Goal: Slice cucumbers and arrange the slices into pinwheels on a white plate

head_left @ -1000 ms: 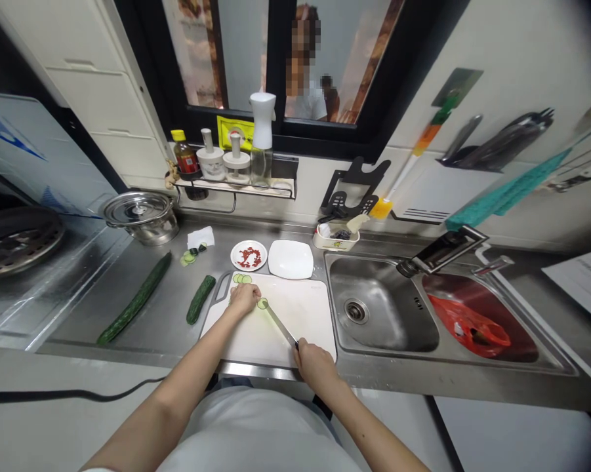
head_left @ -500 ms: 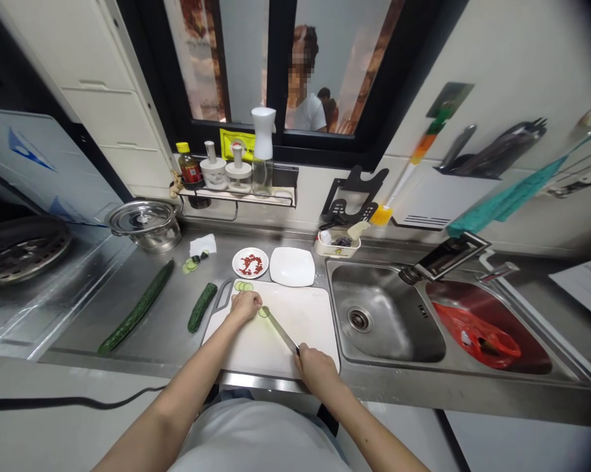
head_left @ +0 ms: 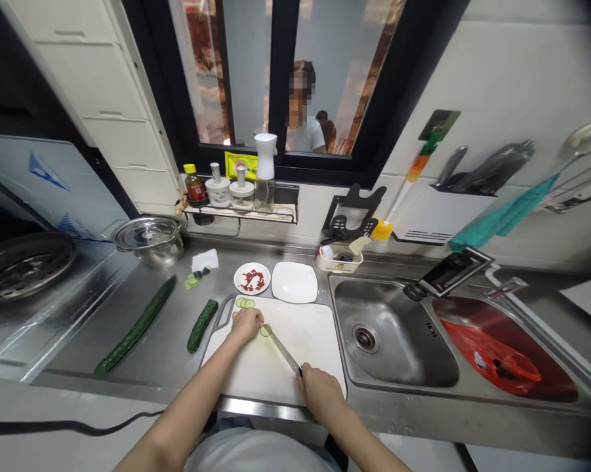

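Shifted since the earlier frame: chiefly the view, the counter sitting lower; both hands and the blade keep their places over the board.

Item: left hand (head_left: 247,323), fingers bunched narrow above the board; anything gripped beneath, cannot tell.
Item: right hand (head_left: 323,392), closed round the dark handle of a slim silver steel knife (head_left: 286,353).
Item: thin, round, pale-green cucumber slice (head_left: 265,330), at the knife's tip, on a white rectangular cutting board with grey trim (head_left: 319,334).

Hazards, as judged: fingertips close to the tip, so a slip of the blade could nick them; the flat slice could skid if pushed sideways. Left forearm, swinging outward, might roll the short, dark-green, bumpy cucumber (head_left: 202,326).

Edges and room: board's near edge by the counter front; right edge beside the steel sink (head_left: 398,337); white round plate of red pieces (head_left: 252,279) just beyond the far edge. Widest working surface: right of the blade.
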`<state>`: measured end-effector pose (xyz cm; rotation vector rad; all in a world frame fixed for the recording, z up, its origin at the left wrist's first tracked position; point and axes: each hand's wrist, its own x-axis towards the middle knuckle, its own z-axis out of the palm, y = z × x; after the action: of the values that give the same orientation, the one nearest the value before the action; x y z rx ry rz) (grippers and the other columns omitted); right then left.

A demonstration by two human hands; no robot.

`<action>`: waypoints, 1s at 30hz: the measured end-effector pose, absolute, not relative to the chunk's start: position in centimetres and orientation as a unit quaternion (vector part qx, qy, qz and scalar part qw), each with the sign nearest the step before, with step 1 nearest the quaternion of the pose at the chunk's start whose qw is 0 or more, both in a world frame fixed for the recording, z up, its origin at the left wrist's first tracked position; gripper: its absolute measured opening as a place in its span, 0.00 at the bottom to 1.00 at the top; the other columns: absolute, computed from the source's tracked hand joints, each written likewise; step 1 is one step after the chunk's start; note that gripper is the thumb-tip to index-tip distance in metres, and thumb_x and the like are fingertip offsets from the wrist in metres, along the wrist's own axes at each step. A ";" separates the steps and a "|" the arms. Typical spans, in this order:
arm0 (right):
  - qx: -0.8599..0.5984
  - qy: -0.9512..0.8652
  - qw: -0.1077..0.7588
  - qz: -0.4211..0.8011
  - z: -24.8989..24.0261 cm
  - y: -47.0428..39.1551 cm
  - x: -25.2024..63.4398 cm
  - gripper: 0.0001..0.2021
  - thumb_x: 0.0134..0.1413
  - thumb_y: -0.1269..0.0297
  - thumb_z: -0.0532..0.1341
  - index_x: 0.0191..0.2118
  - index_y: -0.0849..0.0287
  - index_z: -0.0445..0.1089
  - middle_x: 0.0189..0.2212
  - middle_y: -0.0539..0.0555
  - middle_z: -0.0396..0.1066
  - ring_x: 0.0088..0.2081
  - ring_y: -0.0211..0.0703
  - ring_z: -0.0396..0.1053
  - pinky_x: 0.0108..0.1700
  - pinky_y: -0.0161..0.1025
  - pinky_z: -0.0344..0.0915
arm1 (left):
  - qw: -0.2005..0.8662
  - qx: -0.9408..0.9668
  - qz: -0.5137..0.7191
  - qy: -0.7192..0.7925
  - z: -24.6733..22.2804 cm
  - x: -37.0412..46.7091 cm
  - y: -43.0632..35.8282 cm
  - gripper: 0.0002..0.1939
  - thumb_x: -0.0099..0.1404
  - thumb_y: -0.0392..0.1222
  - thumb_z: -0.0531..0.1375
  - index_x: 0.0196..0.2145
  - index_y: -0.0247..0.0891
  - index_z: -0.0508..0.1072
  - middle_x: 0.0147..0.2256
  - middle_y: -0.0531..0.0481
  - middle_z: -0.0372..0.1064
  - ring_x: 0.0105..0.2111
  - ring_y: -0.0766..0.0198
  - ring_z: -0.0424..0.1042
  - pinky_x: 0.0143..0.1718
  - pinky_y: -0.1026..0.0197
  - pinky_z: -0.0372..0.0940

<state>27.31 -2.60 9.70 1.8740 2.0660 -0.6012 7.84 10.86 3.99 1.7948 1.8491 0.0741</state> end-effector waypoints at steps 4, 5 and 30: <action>0.649 0.719 0.141 -0.204 9.9 -2.6 27.3 0.16 0.65 0.68 0.46 0.45 0.65 0.69 0.39 0.65 0.75 0.42 0.51 0.74 0.41 0.42 0.65 | 0.279 0.669 0.026 0.689 4.1 7.9 10.9 0.09 0.58 0.34 0.58 0.31 0.44 0.77 0.38 0.51 0.77 0.46 0.58 0.70 0.50 0.55 0.56; 0.650 0.718 0.141 -0.204 9.8 -2.6 27.2 0.16 0.65 0.68 0.46 0.45 0.65 0.69 0.39 0.65 0.75 0.42 0.51 0.74 0.41 0.42 0.65 | 0.280 0.669 0.026 0.688 4.1 7.9 10.9 0.09 0.58 0.34 0.58 0.32 0.44 0.77 0.38 0.51 0.77 0.46 0.58 0.70 0.49 0.55 0.56; 0.651 0.715 0.144 -0.209 9.4 -2.8 27.5 0.17 0.65 0.67 0.44 0.45 0.64 0.69 0.38 0.65 0.75 0.42 0.51 0.74 0.41 0.41 0.65 | 0.284 0.667 0.023 0.688 4.2 7.8 10.9 0.09 0.58 0.34 0.59 0.32 0.44 0.77 0.38 0.52 0.77 0.46 0.59 0.70 0.48 0.58 0.57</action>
<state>27.48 -2.77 9.44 1.8752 2.0619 -0.6037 7.85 10.87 4.23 1.7844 1.8416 0.0615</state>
